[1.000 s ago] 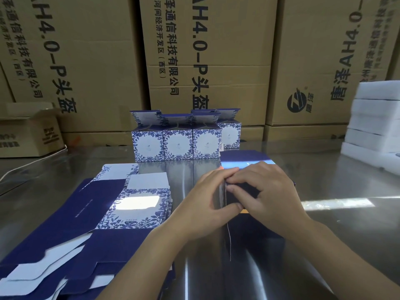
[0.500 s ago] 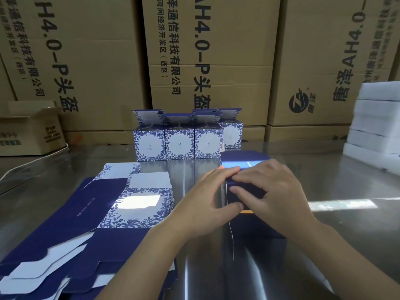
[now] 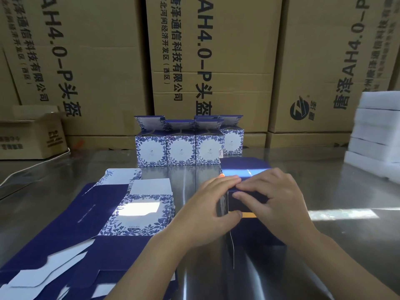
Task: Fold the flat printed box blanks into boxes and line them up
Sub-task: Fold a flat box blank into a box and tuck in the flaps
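- The left hand [image 3: 207, 211] grips the half-folded box [image 3: 244, 167] from its left side. The fingers lie over the top edge and the thumb comes in low on the near face. Most likely it steadies the box against the push of the other hand.
- The right hand [image 3: 279, 204] holds the same box from the right, its fingertips curled down onto the near blue panel. They meet the left fingertips at the top edge, which looks like pressing a flap closed.
- The box stands on the metal table [image 3: 324, 187], directly under both hands, with a plain blue side up. It is probably turned this way so that the base flaps can be tucked.
- Beyond the hands stand the finished boxes [image 3: 180, 148] in a row, their lids open and upright. The held box is near the right end of this row, so the way to its place seems short.
- Left of the left hand lies the stack of flat blanks [image 3: 138, 213], near enough for the next pick.
- The hands hide the flap itself and the right thumb, so it cannot be told whether the flap is locked.
- A thin pale line runs from the box towards the person. Whether it is a thread or a reflection is unclear.
- The frame's edge cuts off the blanks at the lower left.
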A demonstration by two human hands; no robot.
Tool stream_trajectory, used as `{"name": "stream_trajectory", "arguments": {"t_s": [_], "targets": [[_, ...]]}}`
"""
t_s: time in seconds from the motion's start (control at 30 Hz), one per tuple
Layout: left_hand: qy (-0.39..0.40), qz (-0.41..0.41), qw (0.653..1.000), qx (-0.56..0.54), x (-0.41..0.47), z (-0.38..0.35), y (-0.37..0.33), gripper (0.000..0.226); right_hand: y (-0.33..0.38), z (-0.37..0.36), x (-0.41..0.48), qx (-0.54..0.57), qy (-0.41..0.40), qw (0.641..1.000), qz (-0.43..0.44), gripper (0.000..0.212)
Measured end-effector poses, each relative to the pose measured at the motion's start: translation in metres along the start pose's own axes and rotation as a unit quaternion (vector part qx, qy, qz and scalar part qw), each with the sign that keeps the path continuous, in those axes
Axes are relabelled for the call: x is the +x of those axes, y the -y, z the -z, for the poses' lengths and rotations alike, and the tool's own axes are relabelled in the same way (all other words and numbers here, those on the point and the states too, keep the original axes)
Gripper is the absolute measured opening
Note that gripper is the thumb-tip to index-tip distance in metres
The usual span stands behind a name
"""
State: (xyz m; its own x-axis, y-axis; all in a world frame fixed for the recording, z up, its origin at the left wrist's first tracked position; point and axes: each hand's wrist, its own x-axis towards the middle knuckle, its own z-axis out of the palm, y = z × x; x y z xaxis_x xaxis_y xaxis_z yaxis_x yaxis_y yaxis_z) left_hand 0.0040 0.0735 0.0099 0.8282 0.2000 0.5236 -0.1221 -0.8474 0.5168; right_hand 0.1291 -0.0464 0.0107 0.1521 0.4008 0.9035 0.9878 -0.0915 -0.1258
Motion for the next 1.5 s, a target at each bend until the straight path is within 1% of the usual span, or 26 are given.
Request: {"name": "stream_trajectory", "arguments": {"t_s": [0.2,0.33,0.43,0.87,1.0,1.13,1.27,1.37,1.5], "targets": [[-0.005,0.005,1.0,0.028,0.0,0.004,0.003,0.062,-0.005,0.002,-0.001,-0.006,-0.001,1.0,0.021,0.026],[-0.001,0.003,0.999,0.036,0.0,0.004,0.003,0.062,-0.005,0.003,0.0,0.02,0.005,1.0,-0.012,0.013],[0.002,0.002,0.999,0.038,0.0,0.003,0.002,0.061,-0.004,0.002,0.0,0.031,0.003,0.999,-0.027,0.008],[-0.017,-0.003,1.0,0.02,0.0,0.001,0.004,0.056,-0.001,0.002,0.0,0.027,0.003,0.999,-0.033,0.011],[-0.063,0.003,0.998,0.012,0.0,-0.001,0.001,0.042,0.0,0.002,0.0,0.022,-0.002,1.0,-0.017,0.012],[-0.114,-0.006,0.993,0.036,0.0,-0.002,-0.001,0.04,-0.001,0.006,0.0,0.037,0.02,0.999,-0.001,0.014],[-0.133,-0.009,0.989,0.065,0.0,0.0,-0.001,0.037,-0.006,0.012,0.001,0.05,0.059,0.997,-0.003,0.015],[-0.132,-0.007,0.989,0.07,0.0,0.002,-0.001,0.037,-0.007,0.014,0.002,0.046,0.066,0.997,-0.021,0.019],[-0.134,-0.003,0.99,0.054,0.0,0.004,0.0,0.035,-0.009,0.014,0.003,0.08,0.079,0.991,-0.078,0.021]]}}
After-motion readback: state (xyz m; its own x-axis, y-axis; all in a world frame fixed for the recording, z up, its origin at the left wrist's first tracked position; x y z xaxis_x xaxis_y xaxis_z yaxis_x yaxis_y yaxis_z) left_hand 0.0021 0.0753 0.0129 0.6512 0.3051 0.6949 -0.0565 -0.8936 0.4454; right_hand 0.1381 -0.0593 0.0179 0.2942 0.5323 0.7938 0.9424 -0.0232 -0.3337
